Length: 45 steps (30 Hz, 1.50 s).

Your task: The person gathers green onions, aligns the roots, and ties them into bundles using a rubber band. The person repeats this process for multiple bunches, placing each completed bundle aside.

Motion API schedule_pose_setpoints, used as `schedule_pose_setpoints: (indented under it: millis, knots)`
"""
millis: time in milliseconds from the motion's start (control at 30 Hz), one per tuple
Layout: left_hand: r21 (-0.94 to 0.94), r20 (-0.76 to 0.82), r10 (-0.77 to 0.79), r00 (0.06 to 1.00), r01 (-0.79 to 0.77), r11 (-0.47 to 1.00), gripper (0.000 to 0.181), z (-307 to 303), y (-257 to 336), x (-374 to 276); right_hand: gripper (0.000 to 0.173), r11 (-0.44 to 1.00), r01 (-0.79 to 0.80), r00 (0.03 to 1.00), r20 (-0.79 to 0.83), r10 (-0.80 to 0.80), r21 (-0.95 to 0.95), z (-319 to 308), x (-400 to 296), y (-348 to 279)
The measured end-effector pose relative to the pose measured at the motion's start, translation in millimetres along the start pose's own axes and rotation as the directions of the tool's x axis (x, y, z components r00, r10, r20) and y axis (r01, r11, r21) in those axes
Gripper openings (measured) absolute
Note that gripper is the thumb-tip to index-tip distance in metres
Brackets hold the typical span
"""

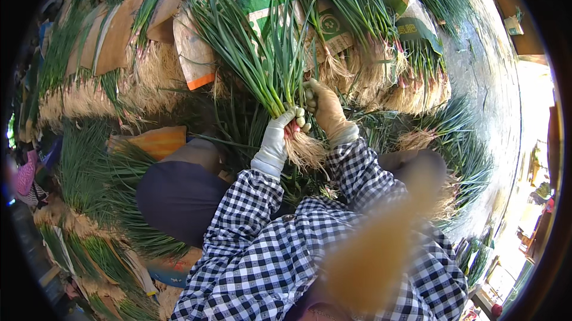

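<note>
My left hand (286,124), in a pale glove, grips a bunch of green onions (272,84) just above its reddish bulbs. The leaves fan upward and the fibrous roots hang below the fist. Close on its right is my right hand (322,104), also gloved, with its fingers bent at the right edge of the leaves. Whether those fingers pinch a leaf or stalk cannot be made out. Loose dark green leaves lie below and behind both hands.
Rows of green onions with pale roots (154,70) stand ahead, partly covered by printed woven sacks (196,48) and brown sheets (120,30). More bunches (464,151) lie at the right and heaps (85,164) at the left. Another person in pink (27,173) is at the far left.
</note>
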<state>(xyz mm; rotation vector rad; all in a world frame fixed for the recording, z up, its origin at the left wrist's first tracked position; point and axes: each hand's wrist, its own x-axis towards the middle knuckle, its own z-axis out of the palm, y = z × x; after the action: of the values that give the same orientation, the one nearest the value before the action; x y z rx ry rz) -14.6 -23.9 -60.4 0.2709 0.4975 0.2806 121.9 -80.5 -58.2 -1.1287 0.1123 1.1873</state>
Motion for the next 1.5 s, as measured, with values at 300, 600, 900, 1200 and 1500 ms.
schedule_pose_setpoints:
  millis: [300,600,900,1200,1500]
  knots:
    - [0.634,-0.174,0.062,0.983,0.064,0.77,0.019,-1,6,3,0.009,0.988,-0.157,0.982,0.107,0.157,-0.008,1,3,6]
    - [0.674,-0.223,0.028,0.974,0.134,0.726,0.018,3,1,1,0.007,0.96,0.059,0.947,-0.32,0.034,0.275,-7,19,42]
    - [0.611,-0.204,0.068,0.977,0.072,0.788,0.013,-9,-2,3,0.042,0.762,0.043,0.999,0.013,-0.046,-0.646,-13,-18,13]
    - [0.069,0.057,0.135,0.989,-0.139,0.988,0.025,25,48,-19,0.028,-0.466,0.37,0.904,0.196,0.38,-0.804,-83,-5,4]
    - [-0.058,0.074,0.122,0.99,-0.118,0.991,0.036,26,36,-10,0.031,-0.001,-0.038,0.852,-0.032,-0.523,-0.999,-24,51,-77]
